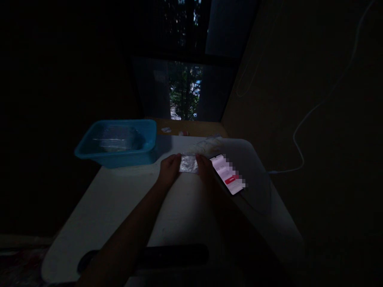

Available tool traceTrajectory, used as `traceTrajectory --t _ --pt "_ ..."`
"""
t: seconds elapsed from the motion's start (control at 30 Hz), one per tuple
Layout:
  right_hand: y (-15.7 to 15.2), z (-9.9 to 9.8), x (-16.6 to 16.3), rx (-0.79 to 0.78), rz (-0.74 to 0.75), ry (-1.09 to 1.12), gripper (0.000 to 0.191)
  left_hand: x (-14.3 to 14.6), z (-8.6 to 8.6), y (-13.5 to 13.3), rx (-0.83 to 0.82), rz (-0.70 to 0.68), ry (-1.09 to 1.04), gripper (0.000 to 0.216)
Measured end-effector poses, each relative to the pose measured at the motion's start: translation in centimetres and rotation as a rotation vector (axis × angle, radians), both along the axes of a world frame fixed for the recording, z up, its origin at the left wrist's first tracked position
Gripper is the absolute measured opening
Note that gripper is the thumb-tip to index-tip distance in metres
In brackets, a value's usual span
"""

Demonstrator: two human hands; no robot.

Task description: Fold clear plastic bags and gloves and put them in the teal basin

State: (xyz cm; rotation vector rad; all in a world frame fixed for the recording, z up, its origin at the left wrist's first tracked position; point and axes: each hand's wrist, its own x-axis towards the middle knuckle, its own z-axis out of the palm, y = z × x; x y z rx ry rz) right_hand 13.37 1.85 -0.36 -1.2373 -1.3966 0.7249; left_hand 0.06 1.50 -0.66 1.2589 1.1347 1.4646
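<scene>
Both my hands grip a small shiny silver packet (189,164), foil-like and crinkled, over the white table (134,191). My left hand (169,169) closes on its left edge, thumb on top. At the opposite edge, my right hand (204,165) is closed on it too, mostly in shadow. What the packet contains cannot be seen. A lit phone (228,175) lies just right of my right hand, its screen partly blurred out. Behind the packet rests a crumpled clear plastic wrapping (206,145).
A blue plastic basin (131,157) holding something wrapped in clear plastic stands at the table's back left. A dark handle-like opening (176,255) lies near the front edge. A white cable (299,139) hangs along the right wall. Small scraps (166,130) lie on the window ledge.
</scene>
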Motion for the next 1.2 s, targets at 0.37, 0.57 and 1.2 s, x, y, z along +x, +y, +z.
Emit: traceTrajectory --t 0.37,0.57,1.2 --pt "-0.15 -0.13 -0.31 0.102 -0.026 -0.097 0.039 -0.14 0.73 -0.37 0.116 0.161 0.290 0.035" --pt "-0.07 -0.09 -0.29 0.110 -0.059 -0.113 0.039 -0.12 0.94 -0.37 0.115 0.234 0.348 0.036" --pt "-0.02 -0.23 -0.20 0.129 -0.079 -0.148 0.033 -0.10 0.66 -0.34 0.134 0.279 0.451 0.040"
